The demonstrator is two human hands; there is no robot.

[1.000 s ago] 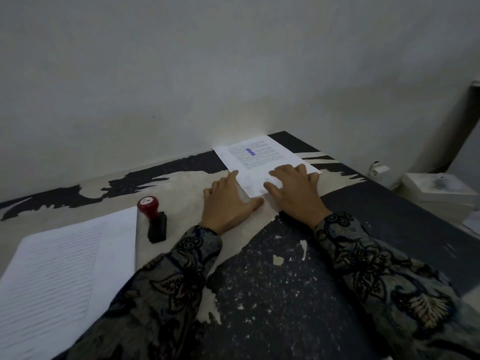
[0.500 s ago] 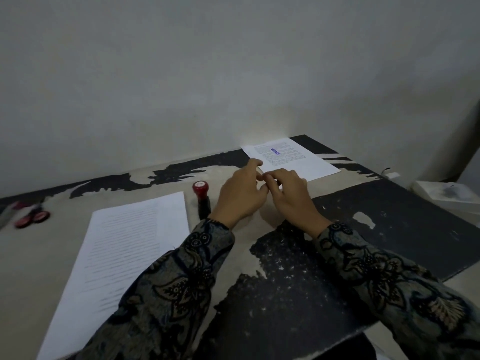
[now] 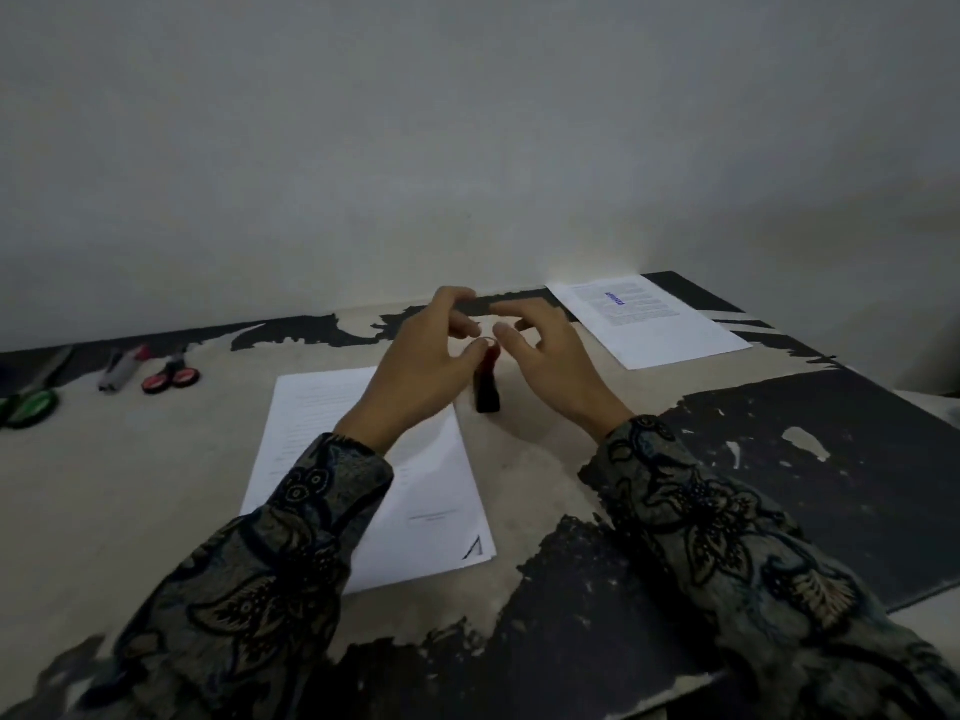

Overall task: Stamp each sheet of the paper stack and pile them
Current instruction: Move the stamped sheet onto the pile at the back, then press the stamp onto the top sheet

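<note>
Black-bodied stamp point(image 3: 487, 392) is standing upright between paper stack point(image 3: 363, 475) and stamped sheet point(image 3: 654, 324). Left hand point(image 3: 421, 366) and right hand point(image 3: 550, 366) are hovering over it, fingers loosely curled, gripping nothing.

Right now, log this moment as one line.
phase: reaching | left hand, right hand: open, above red-topped black stamp | blue-stamped white sheet: far right

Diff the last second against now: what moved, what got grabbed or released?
Both hands left the stamped sheet at the far right and came back left to the stamp. The left hand and right hand now hover around its red top, fingers curled, no clear grip. Stamp upright, unstamped stack in place, stamped sheet flat.
</note>
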